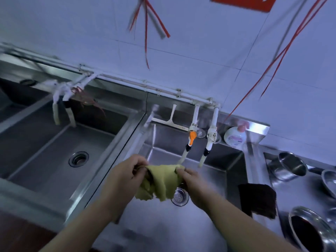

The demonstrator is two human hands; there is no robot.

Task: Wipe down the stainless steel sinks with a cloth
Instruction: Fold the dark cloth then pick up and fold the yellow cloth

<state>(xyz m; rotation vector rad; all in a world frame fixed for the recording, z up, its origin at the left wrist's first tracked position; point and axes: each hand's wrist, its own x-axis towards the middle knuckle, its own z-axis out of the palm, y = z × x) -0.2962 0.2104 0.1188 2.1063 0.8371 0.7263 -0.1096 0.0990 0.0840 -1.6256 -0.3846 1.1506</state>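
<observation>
A yellow-green cloth [161, 182] hangs bunched in the air above the right stainless steel sink [227, 180]. My left hand [125, 175] grips its left top edge with curled fingers. My right hand [192, 180] pinches its right top edge. Both hands are held over the basin, just above the round drain strainer [180, 196]. A second steel sink [45, 142] with an open drain [78, 158] lies to the left, separated by a steel ridge.
Two white taps [201, 140], one with an orange handle, hang over the right sink's back. A squeegee [170, 119] and soap bottle [235, 136] stand at the back ledge. A dark scouring pad [257, 200] drapes the right rim; steel pots [287, 165] sit beyond.
</observation>
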